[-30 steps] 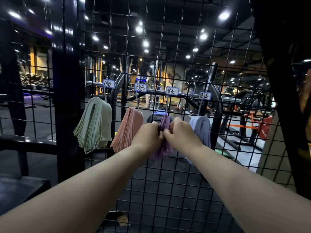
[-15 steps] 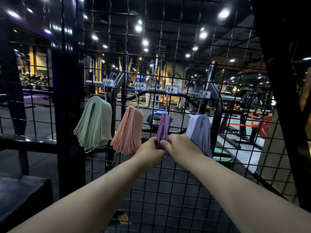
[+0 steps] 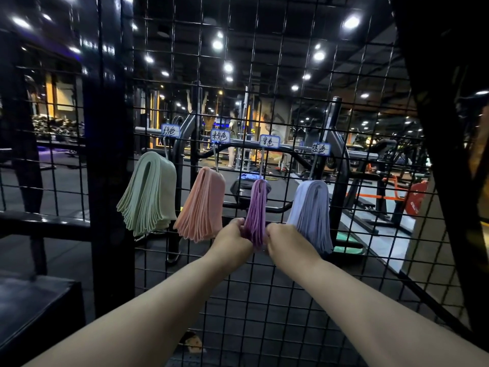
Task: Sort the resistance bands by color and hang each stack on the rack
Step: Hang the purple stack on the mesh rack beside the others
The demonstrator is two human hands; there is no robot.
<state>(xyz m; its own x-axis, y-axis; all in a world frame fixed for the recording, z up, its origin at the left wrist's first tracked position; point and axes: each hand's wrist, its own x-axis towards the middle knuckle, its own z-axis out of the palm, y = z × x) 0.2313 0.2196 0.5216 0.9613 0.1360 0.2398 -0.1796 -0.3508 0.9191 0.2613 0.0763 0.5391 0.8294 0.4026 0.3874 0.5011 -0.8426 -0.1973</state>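
The purple stack [image 3: 256,205] of resistance bands hangs folded over a thin hook [image 3: 261,169] on the wire rack [image 3: 264,300], third of the four bundles counted from the rack's left edge and at about mid-height on the grid. It is the slimmest bundle, narrow at the fold and fanning only slightly toward its loose ends, with the flat strips lying edge to edge. The left hand [image 3: 232,238] and right hand [image 3: 284,241] are each clamped on its lower ends from opposite sides, fingers curled in around the strips. This looks like a way to draw the bands down evenly so the fold seats squarely on the hook and the ends line up. A handwritten label [image 3: 269,141] sits on the grid directly above it, presumably naming the colour for that hook. Toward the left edge hang a pink stack [image 3: 202,207] and a much fuller green stack [image 3: 149,194], and a pale blue stack [image 3: 311,210] hangs toward the right edge, just beside the right hand. Each is draped the same way beneath its own label. With all four colours hung, the sorting appears nearly finished.
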